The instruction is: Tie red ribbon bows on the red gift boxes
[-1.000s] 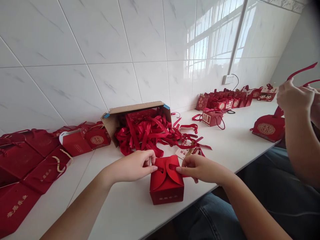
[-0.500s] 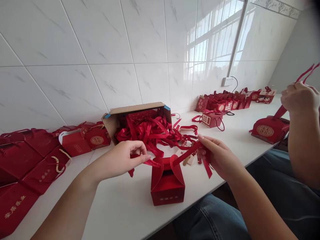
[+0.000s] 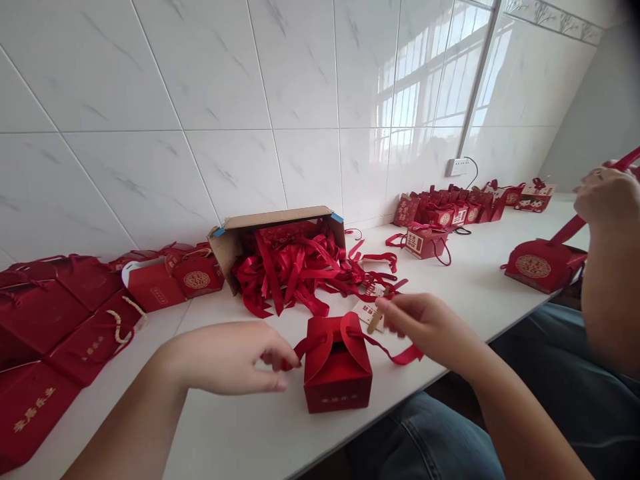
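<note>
A small red gift box (image 3: 337, 387) stands upright on the white table, with curved flaps folded together at its top. A red ribbon (image 3: 390, 357) runs through the flaps and trails out on both sides. My left hand (image 3: 235, 360) is beside the box, thumb apart from the fingers, its fingertips at the ribbon's left end. My right hand (image 3: 420, 320) is above the ribbon's right end, fingers curled and thumb tip over a flat gold-brown strip (image 3: 374, 321). Its fingers hide whatever may be between them. The strip lies across a pale printed card (image 3: 363, 310).
A cardboard box (image 3: 223, 263) on its side spills red ribbons (image 3: 285, 267). Red gift boxes (image 3: 40, 320) crowd the left, and more (image 3: 450, 207) line the wall at the back right. At the right, a co-worker's hand (image 3: 607, 193) pulls a ribbon on another red box (image 3: 545, 263).
Both my hands have lowered from the ribbon's raised ends. The right end has left my right hand's fingers and droops onto the table. My left thumb has parted from its fingers.
</note>
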The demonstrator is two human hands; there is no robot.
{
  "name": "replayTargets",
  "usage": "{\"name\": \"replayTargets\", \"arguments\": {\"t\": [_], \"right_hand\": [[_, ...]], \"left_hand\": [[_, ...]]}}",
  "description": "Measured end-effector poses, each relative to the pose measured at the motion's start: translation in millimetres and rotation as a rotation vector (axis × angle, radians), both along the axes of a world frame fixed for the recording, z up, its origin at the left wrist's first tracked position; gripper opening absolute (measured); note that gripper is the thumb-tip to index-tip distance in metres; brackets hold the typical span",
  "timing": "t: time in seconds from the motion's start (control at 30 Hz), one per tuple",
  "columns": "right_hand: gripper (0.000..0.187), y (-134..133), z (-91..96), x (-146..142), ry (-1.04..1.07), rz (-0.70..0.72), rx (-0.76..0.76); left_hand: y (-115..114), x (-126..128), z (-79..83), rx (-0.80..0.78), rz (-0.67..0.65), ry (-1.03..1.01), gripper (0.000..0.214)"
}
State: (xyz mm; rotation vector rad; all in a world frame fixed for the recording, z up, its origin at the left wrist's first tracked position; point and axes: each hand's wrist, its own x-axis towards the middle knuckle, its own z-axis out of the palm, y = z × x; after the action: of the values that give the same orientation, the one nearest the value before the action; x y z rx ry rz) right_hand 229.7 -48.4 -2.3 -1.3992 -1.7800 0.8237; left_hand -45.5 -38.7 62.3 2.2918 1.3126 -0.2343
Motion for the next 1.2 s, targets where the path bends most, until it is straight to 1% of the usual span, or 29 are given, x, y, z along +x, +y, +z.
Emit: {"name": "replayTargets", "arguments": {"t": [0.03, 0.07, 0.1, 0.13, 0.17, 0.23, 0.3, 0.37, 0.4, 0.47, 0.5, 0.57, 0.67, 0.73, 0.8, 0.87, 0.93, 1.03, 1.1, 1.2], "right_hand": [[0.052, -4.3, 1.1, -0.2, -0.032, 0.138, -0.077], [0.052, -7.7, 1.2, -0.2, -0.084, 0.243, -0.128], [0.05, -10.1, 0.3, -0.1, -0.151, 0.308, -0.157], [0.045, -11.3, -1.3, 0.1, -0.219, 0.335, -0.168], [0.041, -11.4, -3.7, 0.4, -0.278, 0.332, -0.168], [0.041, -9.0, -9.2, 1.3, -0.347, 0.298, -0.176], [0.048, -4.8, -14.4, 2.5, -0.337, 0.266, -0.214], [0.053, -0.7, -17.3, 3.5, -0.286, 0.245, -0.218], [0.053, 1.0, -17.5, 3.5, -0.254, 0.226, -0.185], [0.045, 3.7, -15.2, 1.6, -0.169, 0.187, -0.06], [0.041, 4.7, -12.9, -0.4, -0.107, 0.172, -0.002], [0.041, 6.3, -7.2, -6.2, 0.059, 0.12, 0.067], [0.041, 7.3, 1.0, -16.5, 0.339, -0.013, 0.047], [0.041, 7.0, 5.0, -21.9, 0.483, -0.084, 0.031], [0.04, 5.6, 8.3, -25.4, 0.593, -0.121, 0.046], [0.036, 3.2, 11.7, -27.1, 0.668, -0.138, 0.072], [0.031, 0.1, 15.4, -27.7, 0.712, -0.144, 0.11], [0.024, -3.9, 21.6, -27.4, 0.737, -0.154, 0.22], [0.02, -5.4, 26.6, -26.9, 0.748, -0.155, 0.291], [0.017, -5.3, 37.3, -26.3, 0.742, -0.134, 0.334]], "left_hand": [[-2.6, 3.9, -0.1, -0.041, -0.044, 0.024, 0.028], [-4.4, 8.0, -0.9, -0.065, -0.072, 0.062, 0.03], [-5.2, 11.9, -2.8, -0.072, -0.086, 0.105, 0.029], [-4.9, 15.2, -5.7, -0.065, -0.087, 0.146, 0.027], [-3.4, 17.7, -9.6, -0.048, -0.077, 0.181, 0.024], [2.3, 19.4, -18.6, 0.009, -0.026, 0.199, 0.026], [9.7, 16.8, -25.8, 0.068, 0.051, 0.166, 0.042], [16.3, 10.6, -28.0, 0.109, 0.126, 0.133, 0.058], [18.6, 6.9, -26.7, 0.129, 0.155, 0.113, 0.064], [20.6, 0.2, -20.8, 0.178, 0.188, 0.037, 0.067], [20.5, -2.2, -16.8, 0.206, 0.198, -0.03, 0.067], [19.0, -3.3, -9.1, 0.218, 0.215, -0.198, 0.063], [16.3, 4.8, -2.5, 0.151, 0.222, -0.501, 0.06], [15.0, 14.1, -2.0, 0.116, 0.227, -0.721, 0.053], [13.5, 23.0, -2.8, 0.12, 0.263, -0.902, 0.041], [11.0, 29.0, -3.1, 0.175, 0.316, -1.013, 0.034], [7.1, 31.5, -1.5, 0.268, 0.348, -1.049, 0.033], [-0.3, 31.4, 4.6, 0.399, 0.352, -1.023, 0.033], [-4.1, 31.2, 9.7, 0.427, 0.336, -0.987, 0.034], [-5.3, 32.8, 15.9, 0.415, 0.318, -0.948, 0.036]]}}
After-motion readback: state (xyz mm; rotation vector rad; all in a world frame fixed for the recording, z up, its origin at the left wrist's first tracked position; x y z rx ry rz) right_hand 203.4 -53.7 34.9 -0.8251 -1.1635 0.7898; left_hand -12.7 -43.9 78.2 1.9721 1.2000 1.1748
